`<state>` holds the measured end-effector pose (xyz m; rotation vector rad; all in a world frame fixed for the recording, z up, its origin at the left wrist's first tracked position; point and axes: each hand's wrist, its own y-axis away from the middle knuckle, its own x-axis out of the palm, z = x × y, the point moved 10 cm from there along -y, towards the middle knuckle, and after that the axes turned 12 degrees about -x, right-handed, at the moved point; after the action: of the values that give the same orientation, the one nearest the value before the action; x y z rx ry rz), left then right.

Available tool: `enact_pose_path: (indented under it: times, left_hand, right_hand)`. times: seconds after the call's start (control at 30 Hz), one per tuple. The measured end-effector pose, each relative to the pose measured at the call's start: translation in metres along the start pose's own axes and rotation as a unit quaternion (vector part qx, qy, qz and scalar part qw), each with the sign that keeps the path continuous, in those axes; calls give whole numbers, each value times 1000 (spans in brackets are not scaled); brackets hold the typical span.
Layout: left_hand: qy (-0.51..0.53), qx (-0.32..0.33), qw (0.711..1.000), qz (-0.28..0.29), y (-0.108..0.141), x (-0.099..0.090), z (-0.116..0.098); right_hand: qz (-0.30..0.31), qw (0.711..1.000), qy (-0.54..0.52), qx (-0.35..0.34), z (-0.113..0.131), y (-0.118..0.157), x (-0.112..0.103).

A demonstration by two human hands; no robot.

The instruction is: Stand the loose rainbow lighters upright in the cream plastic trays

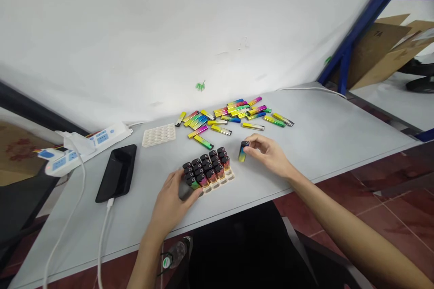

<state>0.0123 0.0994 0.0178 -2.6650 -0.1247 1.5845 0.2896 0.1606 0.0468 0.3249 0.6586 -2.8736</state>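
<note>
My right hand [267,153] pinches a blue-and-yellow lighter [242,152] by its black top, upright and to the right of a cream tray. That cream tray [220,185] has oval slots and holds several lighters [210,175] standing in rows, black tops up. Vacant slots show along its front row. Curved round the tray's left end, my left hand [172,201] has its thumb at the front edge and its fingers against the left side. Beyond the tray, many loose shiny lighters [219,130] in yellow, green, pink and blue lie in a scattered pile.
A second cream slotted tray [158,135] lies near the wall. On the left are a black phone [117,172] with a white cable [104,226] and a white power strip [91,148]. Cardboard boxes [383,49] stand beyond a blue frame [346,54] on the right.
</note>
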Motion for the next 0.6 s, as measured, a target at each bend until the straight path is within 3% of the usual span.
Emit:
enact_pose_path:
  times: [0.17,0.3,0.47,0.6]
  left_hand:
    - [-4,9,1000,-9,0,0,0]
    - [1,13,1000,-8,0,2,0]
    - [5,10,1000,-7,0,3,3]
    - [1,10,1000,0,0,4,4]
  right_hand:
    - [71,997,11,-20,29,8,23]
    - [122,988,78,-44,32,11,40]
    - [121,986,117,-18,23,17,41]
    - [152,972,165,-71,39,16,43]
